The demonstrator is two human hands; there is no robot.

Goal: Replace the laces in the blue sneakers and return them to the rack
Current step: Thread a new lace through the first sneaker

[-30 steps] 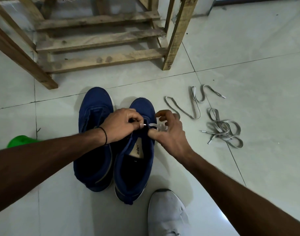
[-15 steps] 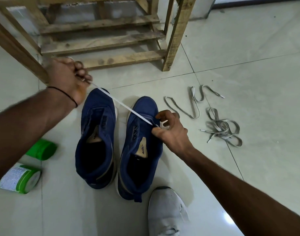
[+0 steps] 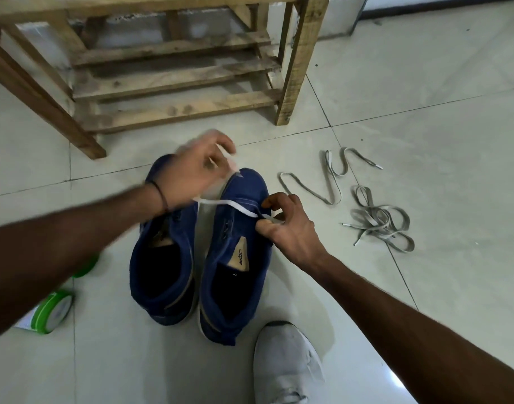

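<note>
Your right hand pinches the white lace at one blue sneaker. Your blurred left hand grasps the lace's other end.

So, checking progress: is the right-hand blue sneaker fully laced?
No. The white lace crosses the sneaker only near its toe; nothing below.

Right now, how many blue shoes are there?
2. The left blue sneaker sits partly under the left hand; the right blue sneaker sits beside it, where the right hand pinches the white lace.

Bare forearms. Thin black band sat behind left hand; pale grey sneaker was worn, near right.
</note>
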